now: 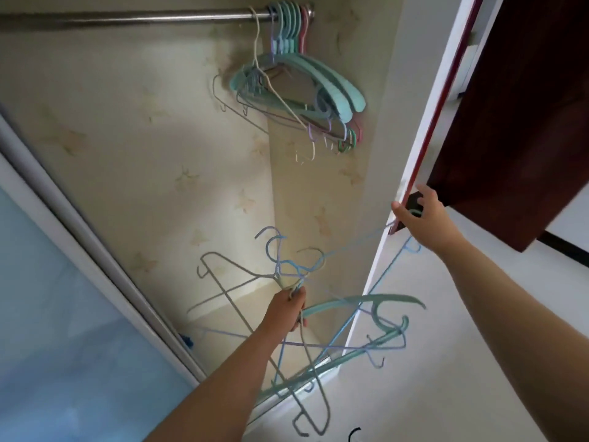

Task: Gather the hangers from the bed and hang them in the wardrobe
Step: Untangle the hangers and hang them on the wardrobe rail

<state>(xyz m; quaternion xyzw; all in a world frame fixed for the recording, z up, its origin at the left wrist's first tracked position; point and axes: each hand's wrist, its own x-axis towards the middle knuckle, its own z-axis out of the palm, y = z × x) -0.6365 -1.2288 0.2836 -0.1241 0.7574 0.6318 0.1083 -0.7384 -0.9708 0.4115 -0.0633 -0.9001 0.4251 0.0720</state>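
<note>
Bundle of hangers (318,314), wire and teal plastic, tangled, low centre of view, hooks fanning toward 12 o'clock, inside open wardrobe. Left hand (288,309) fist-clenched round bundle's necks. One thin blue hanger (363,242) stretches from bundle toward 2 o'clock; right hand (420,218) pinches its far end, beside wardrobe's dark door edge (414,202). Hands well apart. Hung hangers (296,87), teal, pink, lilac, white, crowded at rail's right end, 12 o'clock. Metal rail (127,19) across top. Pale patterned wardrobe back wall (143,138) behind.
</note>
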